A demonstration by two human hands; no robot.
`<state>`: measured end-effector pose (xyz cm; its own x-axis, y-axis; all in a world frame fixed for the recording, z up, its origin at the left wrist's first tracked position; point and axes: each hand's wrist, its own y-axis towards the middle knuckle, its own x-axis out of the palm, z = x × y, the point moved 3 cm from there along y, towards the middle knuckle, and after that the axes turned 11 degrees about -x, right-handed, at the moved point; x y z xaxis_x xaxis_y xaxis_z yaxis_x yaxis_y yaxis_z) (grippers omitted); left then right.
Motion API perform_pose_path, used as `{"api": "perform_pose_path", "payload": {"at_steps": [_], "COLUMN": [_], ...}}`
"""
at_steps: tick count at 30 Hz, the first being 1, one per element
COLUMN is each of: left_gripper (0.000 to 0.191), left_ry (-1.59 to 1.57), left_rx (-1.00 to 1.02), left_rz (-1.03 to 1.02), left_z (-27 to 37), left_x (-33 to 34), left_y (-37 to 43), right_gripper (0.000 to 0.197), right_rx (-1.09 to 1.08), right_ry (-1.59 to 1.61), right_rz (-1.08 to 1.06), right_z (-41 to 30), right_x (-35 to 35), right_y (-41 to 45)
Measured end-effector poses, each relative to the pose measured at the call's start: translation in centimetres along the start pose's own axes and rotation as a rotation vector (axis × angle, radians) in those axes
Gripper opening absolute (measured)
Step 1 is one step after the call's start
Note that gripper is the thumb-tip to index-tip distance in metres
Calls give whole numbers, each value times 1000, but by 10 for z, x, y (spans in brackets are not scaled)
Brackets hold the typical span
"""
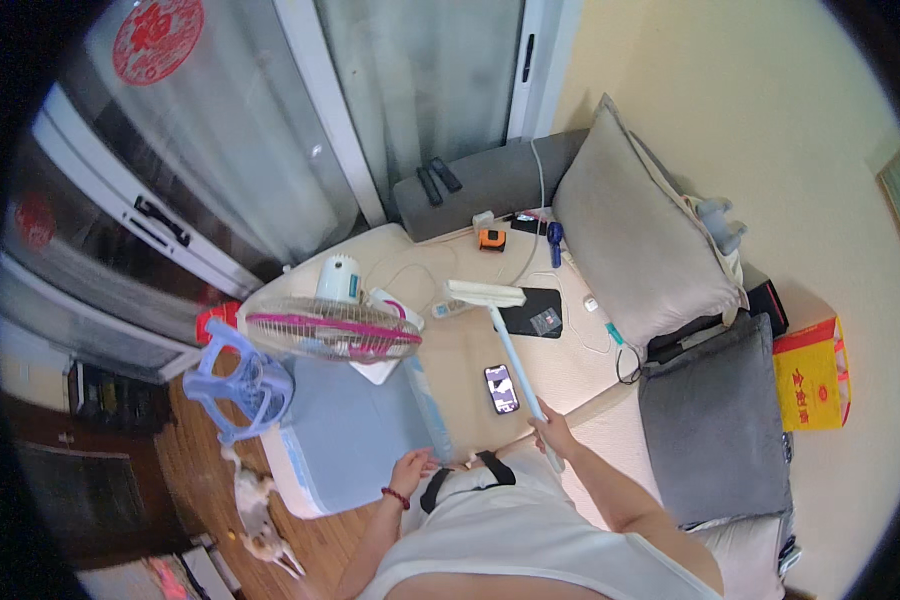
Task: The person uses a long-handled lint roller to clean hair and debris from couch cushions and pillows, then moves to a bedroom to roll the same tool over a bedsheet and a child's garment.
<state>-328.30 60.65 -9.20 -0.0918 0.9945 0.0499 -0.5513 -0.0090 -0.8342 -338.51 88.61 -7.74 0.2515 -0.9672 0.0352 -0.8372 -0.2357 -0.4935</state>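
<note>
My right hand [553, 433] grips the light-blue handle of a squeegee [511, 349] near its lower end. The squeegee's white crosswise head [487, 292] is held up over the sofa seat, overlapping a black flat case [541, 319] in view. Left of the handle lies a smartphone [502, 390] with its screen lit. My left hand [412, 471], with a dark red bead bracelet [395, 498] at the wrist, is beside my lap near the edge of a blue mat [356, 431]. It holds nothing that I can see, and its fingers are slightly apart.
A fan [334, 330] with a pink-ringed cage stands at the mat's far end, beside a purple plastic stool [251, 382]. Cables, an orange tape measure [492, 240] and a power strip [454, 307] lie on the sofa. A cat [257, 517] lies on the wooden floor.
</note>
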Motion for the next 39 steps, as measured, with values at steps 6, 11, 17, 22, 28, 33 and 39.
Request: {"api": "perform_pose_path", "payload": {"at_steps": [6,11,17,22,28,33,39], "left_gripper": [25,24,23,27,21,22,21], "left_ry": [23,26,15,-103,-59,-39,-558], "left_rx": [13,9,38,146,275,314,54], "left_rz": [-110,-157,-78,100,179,239,516], "left_z": [16,-30,-70,-55,-102,-165,-255], "left_x": [66,91,76,33,-20,-82,-159], "left_y": [-12,-18,-68,-108,-109,-127,-188], "right_gripper": [57,58,60,58,52,52,46], "right_rx": [53,-44,-367,-749,-880,-582,-461], "right_ry": [-243,-303,-416,-535,-709,-833,-1172], "right_rz": [104,126,86,6,-337,-767,-962], "right_z": [54,56,22,0,-25,18,69], "right_x": [-34,-36,-15,25,131,224,302], "right_y": [-70,-80,-50,-41,-79,-98,-69]}}
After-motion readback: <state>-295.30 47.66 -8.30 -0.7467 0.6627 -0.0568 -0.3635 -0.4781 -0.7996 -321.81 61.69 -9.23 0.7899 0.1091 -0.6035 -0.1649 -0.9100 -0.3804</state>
